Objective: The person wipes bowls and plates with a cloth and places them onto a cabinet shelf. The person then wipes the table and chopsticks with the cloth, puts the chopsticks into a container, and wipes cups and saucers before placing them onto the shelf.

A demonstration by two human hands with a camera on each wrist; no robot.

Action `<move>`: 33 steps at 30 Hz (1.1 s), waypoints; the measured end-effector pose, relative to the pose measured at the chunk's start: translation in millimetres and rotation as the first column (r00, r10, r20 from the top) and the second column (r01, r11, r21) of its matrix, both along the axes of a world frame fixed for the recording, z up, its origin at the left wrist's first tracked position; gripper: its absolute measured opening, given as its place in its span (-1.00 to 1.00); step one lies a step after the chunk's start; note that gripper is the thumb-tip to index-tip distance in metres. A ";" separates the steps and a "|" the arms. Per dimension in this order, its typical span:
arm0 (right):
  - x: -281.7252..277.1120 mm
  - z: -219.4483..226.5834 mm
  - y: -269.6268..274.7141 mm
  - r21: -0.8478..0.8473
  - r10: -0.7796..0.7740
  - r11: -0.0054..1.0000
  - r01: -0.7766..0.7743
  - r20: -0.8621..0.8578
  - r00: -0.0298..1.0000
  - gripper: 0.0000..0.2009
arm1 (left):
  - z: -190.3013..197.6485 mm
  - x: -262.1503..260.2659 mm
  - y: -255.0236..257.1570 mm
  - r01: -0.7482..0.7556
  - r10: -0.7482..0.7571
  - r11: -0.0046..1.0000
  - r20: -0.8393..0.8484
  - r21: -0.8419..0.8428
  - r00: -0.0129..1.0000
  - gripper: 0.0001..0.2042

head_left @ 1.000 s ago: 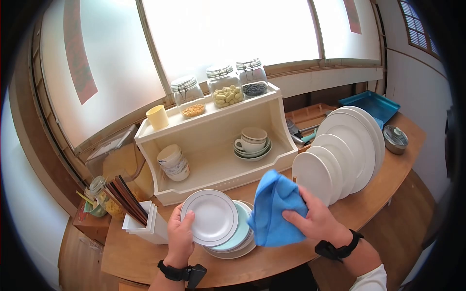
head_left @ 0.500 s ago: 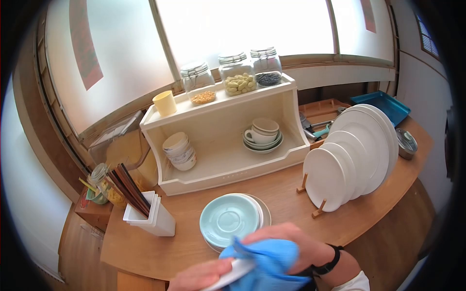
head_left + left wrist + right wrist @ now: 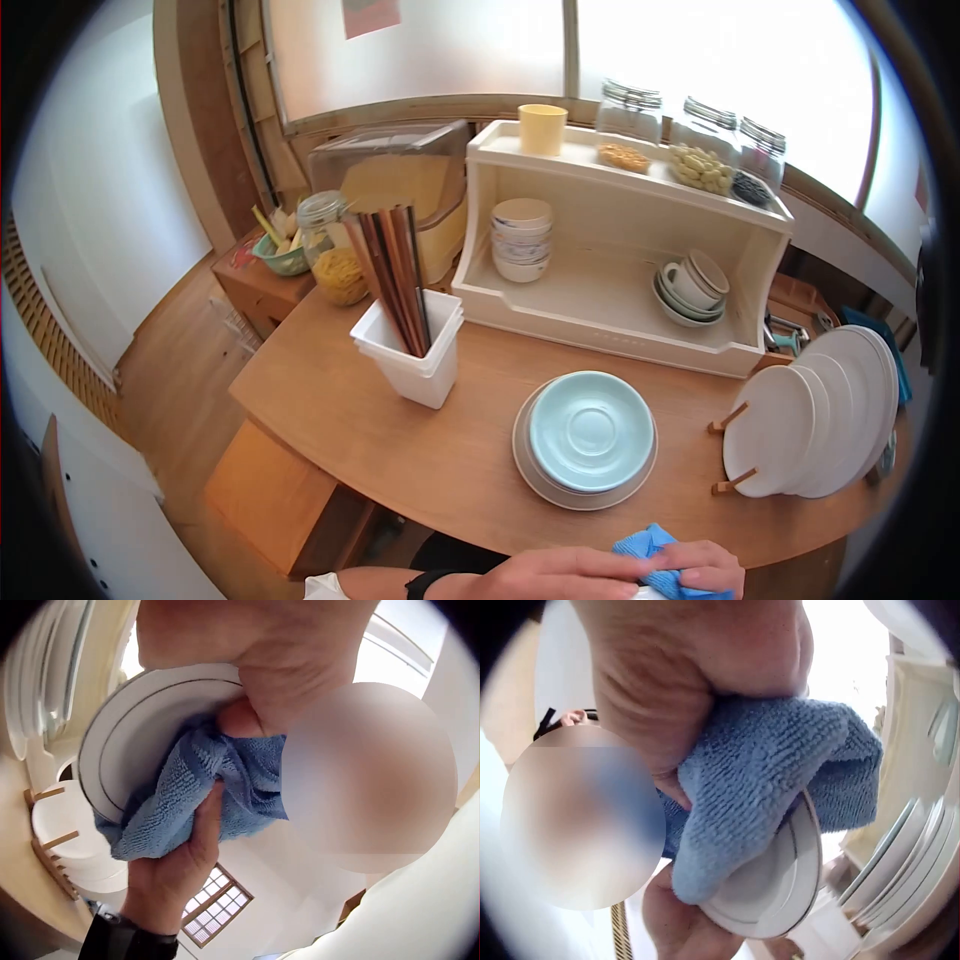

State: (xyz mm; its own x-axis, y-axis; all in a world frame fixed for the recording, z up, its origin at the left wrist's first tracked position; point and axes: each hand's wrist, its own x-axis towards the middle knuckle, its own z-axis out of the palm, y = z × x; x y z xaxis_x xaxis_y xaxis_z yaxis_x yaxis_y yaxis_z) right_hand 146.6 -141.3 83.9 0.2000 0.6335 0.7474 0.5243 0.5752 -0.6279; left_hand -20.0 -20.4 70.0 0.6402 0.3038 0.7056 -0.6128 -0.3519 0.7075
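Note:
At the bottom edge of the head view, my left hand [image 3: 560, 574] grips a small white plate [image 3: 112, 761] with thin dark rings near its rim. My right hand [image 3: 708, 566] holds a blue cloth [image 3: 757, 772] wrapped over the plate's edge, its thumb pressing the cloth against the plate in the left wrist view. Most of the plate is hidden from the head camera. Just beyond the hands, a pale blue saucer [image 3: 590, 432] tops a short stack of plates on the wooden table [image 3: 480, 460].
White plates [image 3: 770, 430] stand upright in a wooden rack at the right. White containers [image 3: 425, 375] with chopsticks stand left of the stack. Behind is a cream shelf [image 3: 610, 325] with bowls and cups, a yellow cup [image 3: 542, 130] and glass jars on top.
The plate and cloth, held apart over the stack at first, came together and moved down toward the body. The head view has swung left, and the hands now lie at its bottom edge.

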 end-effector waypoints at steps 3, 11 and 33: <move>-4.9 0.4 -28.1 -0.521 -0.104 0.849 0.088 -0.001 0.995 -0.63 | 5.9 -2.6 -0.8 0.029 -0.031 0.998 0.023 0.056 0.999 -0.77; 8.8 -56.6 -2.9 0.192 0.035 0.783 -0.592 -0.963 -0.266 -0.77 | -6.7 4.9 -14.1 -0.138 0.185 0.965 0.205 -0.223 0.961 -0.73; 74.4 28.8 9.1 -0.147 -0.090 0.375 -0.915 -0.988 0.122 -0.57 | -17.9 24.6 -7.1 -0.062 0.068 0.998 0.382 -0.028 0.922 -0.74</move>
State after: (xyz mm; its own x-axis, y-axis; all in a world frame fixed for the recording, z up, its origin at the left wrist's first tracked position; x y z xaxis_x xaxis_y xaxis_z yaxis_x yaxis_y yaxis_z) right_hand 221.0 -132.2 112.7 -0.2682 0.9092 -0.3184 -0.7039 -0.4106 -0.5795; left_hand 4.5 -27.5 52.2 0.3006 0.3484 0.8878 -0.8143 -0.3908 0.4291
